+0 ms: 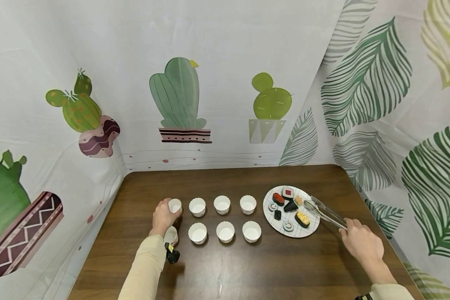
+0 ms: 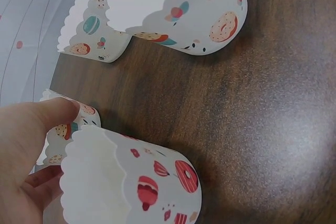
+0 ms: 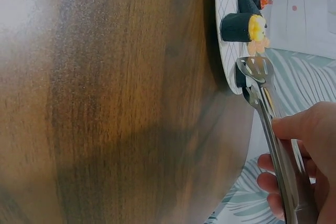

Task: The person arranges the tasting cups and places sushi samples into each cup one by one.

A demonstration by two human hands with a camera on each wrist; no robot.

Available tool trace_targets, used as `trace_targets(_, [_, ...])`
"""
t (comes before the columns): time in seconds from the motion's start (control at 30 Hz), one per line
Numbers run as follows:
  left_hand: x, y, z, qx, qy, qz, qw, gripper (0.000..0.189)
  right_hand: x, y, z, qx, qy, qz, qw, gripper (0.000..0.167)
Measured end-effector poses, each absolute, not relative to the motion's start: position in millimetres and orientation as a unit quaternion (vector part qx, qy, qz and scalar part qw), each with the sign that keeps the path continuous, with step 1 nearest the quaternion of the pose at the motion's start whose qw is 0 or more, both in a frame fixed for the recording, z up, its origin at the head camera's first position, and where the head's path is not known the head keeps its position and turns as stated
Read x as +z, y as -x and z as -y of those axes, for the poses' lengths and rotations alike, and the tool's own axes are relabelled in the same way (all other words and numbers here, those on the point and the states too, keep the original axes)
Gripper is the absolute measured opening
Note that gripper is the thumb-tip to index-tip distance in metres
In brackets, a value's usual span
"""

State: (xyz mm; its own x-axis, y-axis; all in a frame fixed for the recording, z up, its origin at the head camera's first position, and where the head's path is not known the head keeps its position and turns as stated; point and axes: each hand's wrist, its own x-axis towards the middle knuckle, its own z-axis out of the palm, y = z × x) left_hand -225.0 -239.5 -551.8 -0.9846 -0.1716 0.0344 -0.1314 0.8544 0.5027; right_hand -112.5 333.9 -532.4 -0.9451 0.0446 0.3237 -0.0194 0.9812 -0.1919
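At the left end of the back row, my left hand [image 1: 164, 216] holds a white paper baking cup [image 1: 175, 206] between thumb and fingers. The left wrist view shows this cup's printed wall [image 2: 90, 117] partly behind the thumb. My right hand [image 1: 363, 241] grips metal tongs [image 1: 331, 217], whose heads reach over the right edge of a round white plate [image 1: 273, 225]. Sushi pieces lie on it, among them a yellow-topped roll [image 1: 302, 219], a red-topped one [image 1: 278, 198] and a black cone [image 1: 291, 206]. Whether the tongs touch the dark piece [image 3: 240, 78] by the rim, I cannot tell.
Several more paper cups [image 1: 225, 231] stand in two rows left of the plate. One front cup [image 1: 171, 236] is partly hidden by the left wrist. The brown wooden table [image 1: 225, 183] ends at a curtain [image 1: 228, 83] printed with cacti and leaves.
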Motion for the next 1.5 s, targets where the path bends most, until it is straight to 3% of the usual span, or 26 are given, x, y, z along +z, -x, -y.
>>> trace_targets(0.37, [-553, 225, 240, -0.266, -0.087, 0.959, 0.035, 0.064, -526, 113, -336, 0.095, -0.004, 0.979, 0.181, 0.033])
trace_targets(0.8, [-554, 224, 243, -0.271, -0.094, 0.957, 0.033, 0.067, -512, 119, -331, 0.082, -0.033, 0.966, 0.241, 0.035])
trace_targets(1.27, [-553, 224, 240, -0.268, -0.090, 0.958, 0.040, 0.063, -493, 126, -307, 0.107, -0.036, 0.971, 0.209, 0.034])
trace_targets(1.5, [-556, 225, 240, -0.269, -0.092, 0.958, 0.035, 0.064, -490, 133, -287, 0.116, -0.054, 0.965, 0.230, 0.033])
